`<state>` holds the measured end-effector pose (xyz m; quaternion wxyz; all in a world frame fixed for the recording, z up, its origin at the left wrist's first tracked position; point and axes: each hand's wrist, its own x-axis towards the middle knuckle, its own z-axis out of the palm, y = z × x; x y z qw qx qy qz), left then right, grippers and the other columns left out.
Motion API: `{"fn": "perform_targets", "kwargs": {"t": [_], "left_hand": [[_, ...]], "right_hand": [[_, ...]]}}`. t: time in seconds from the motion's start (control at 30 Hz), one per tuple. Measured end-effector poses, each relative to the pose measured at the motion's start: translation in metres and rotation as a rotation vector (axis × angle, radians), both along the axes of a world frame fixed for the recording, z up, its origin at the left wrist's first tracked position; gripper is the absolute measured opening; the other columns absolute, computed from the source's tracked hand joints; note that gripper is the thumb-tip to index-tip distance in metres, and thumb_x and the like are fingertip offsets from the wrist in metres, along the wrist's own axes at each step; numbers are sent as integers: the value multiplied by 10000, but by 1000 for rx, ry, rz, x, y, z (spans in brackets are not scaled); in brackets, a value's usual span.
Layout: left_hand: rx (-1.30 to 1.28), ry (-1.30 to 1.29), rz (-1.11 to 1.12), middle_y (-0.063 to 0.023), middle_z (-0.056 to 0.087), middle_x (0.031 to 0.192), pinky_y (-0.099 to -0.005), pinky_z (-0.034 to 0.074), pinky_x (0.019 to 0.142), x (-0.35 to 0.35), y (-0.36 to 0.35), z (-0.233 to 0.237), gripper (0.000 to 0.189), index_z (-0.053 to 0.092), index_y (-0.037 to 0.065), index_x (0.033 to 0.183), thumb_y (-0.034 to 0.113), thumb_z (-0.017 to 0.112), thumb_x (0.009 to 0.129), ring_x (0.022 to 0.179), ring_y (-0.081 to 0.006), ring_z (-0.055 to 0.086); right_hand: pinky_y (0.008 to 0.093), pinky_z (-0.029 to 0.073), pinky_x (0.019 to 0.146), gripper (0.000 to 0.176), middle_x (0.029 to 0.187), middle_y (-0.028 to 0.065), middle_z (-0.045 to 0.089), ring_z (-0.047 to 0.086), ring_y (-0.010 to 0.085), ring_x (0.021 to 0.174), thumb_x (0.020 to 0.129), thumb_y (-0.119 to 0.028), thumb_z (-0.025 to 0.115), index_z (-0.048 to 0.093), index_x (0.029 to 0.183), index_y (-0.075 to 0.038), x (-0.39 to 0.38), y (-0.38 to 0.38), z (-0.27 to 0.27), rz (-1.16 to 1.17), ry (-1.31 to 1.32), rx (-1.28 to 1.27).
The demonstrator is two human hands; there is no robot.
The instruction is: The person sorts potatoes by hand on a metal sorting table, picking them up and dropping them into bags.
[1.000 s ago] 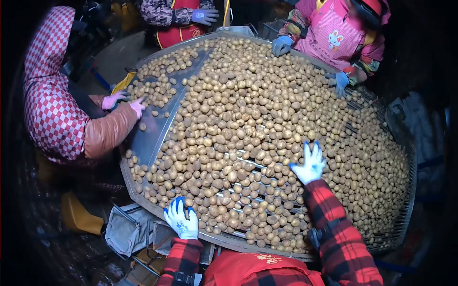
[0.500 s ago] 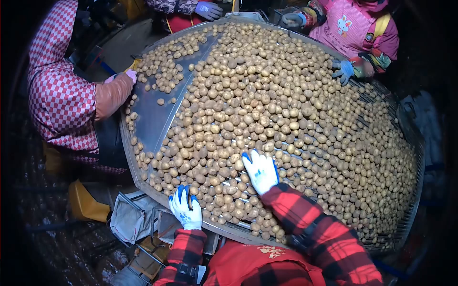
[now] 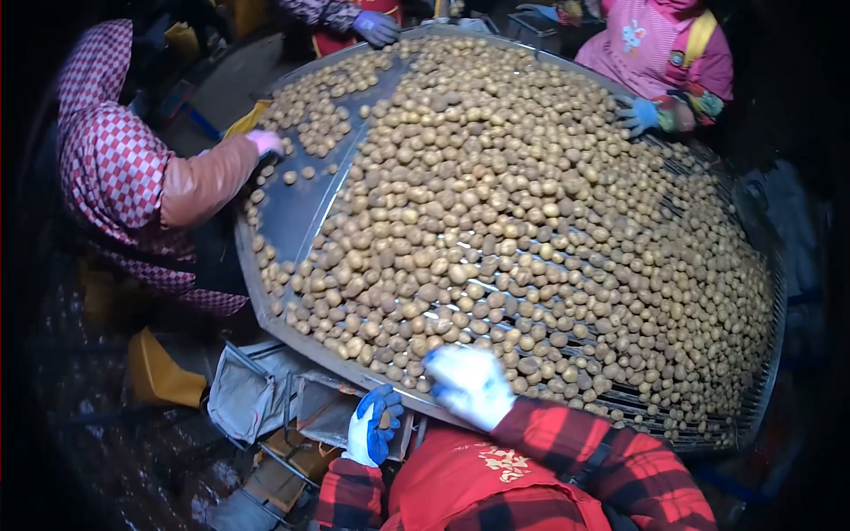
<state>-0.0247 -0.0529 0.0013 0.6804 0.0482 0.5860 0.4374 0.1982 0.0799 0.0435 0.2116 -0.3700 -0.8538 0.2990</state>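
Observation:
Many round potatoes (image 3: 496, 195) lie spread over a large metal table (image 3: 292, 332) with a slatted part. Off its near edge, above a grey open bin (image 3: 332, 416), my left hand (image 3: 375, 427) is turned with its blue palm side showing, fingers curled round a small brownish potato (image 3: 384, 419). My right hand (image 3: 471, 382), in a white and blue glove, is over the near edge of the table beside the nearest potatoes. It is smeared by motion, and whether it holds anything cannot be made out.
A co-worker in a checked hood (image 3: 115, 168) reaches onto the table from the left. Another in pink (image 3: 660, 53) has a gloved hand at the far right edge. A third person's gloved hand (image 3: 377, 28) rests at the far edge. A yellow chute (image 3: 164, 370) stands lower left.
My left hand has moved off the table edge toward me and closed on a potato. My right hand has drawn back to the near edge. The left co-worker's hand has moved further over the table.

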Motion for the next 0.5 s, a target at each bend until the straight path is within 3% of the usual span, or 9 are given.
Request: {"fn": "perform_targets", "kwargs": {"t": [0.03,0.07,0.23,0.3,0.33,0.4,0.43,0.47,0.5], "left_hand": [[-48,17,-18,-48,665,1161,-217,476,623,-5,-6,3,474,526,85,1436,335,571,1034,846,-110,617],[-94,32,-40,-39,665,1117,-214,476,629,-9,-8,6,482,521,84,1439,346,553,1037,831,-107,613],[74,-61,-152,-33,657,1101,-217,485,662,7,4,1,493,481,94,1481,327,487,1046,841,-109,614],[125,-216,-113,-61,631,1336,-238,503,702,16,15,9,499,427,137,1540,249,466,1055,925,-159,650],[128,-221,-124,-61,631,1336,-238,503,702,15,16,8,499,427,137,1540,249,466,1055,925,-159,650],[164,-559,51,-80,519,1509,-264,511,735,14,14,6,536,344,185,1591,217,462,1070,1139,-200,636],[247,-852,141,-96,407,1587,-308,540,802,13,21,6,579,245,232,1626,191,449,1086,1336,-222,537],[297,-1265,173,-102,341,1620,-379,528,967,-5,3,-55,611,169,201,1640,161,435,1092,1458,-252,416],[293,-1041,145,-104,357,1607,-394,494,1031,-15,-13,-64,573,214,173,1625,147,427,1094,1449,-265,423]], "right_hand": [[454,528,739,481,1035,158,672,662,343,883,732,-203,728,652,1177,-38,13,15,7,-82,-189,-32],[459,513,712,357,974,107,622,649,319,855,750,-158,724,647,1087,-67,15,19,-4,-275,-115,236],[447,428,786,145,976,55,632,620,250,935,876,-170,596,648,1011,-176,-38,55,-74,-95,-576,260],[445,438,774,135,897,75,639,625,282,883,839,-164,630,640,973,-154,-31,59,-46,-113,-275,170],[445,441,771,138,866,80,640,627,293,862,825,-167,642,637,962,-147,-33,53,-32,-158,-162,176],[455,457,736,122,730,97,614,632,306,700,823,-177,654,623,925,-117,-45,29,-4,-70,-108,139],[468,482,769,160,693,99,594,629,302,649,842,-174,644,627,983,-101,-57,7,-14,-25,-2,-175],[468,530,738,277,759,71,615,655,301,730,826,-144,670,608,1091,-96,-64,-14,-25,73,69,-167],[500,487,925,366,844,65,629,659,304,856,851,-174,680,583,1192,-83,-64,-30,-14,118,38,56]]}}
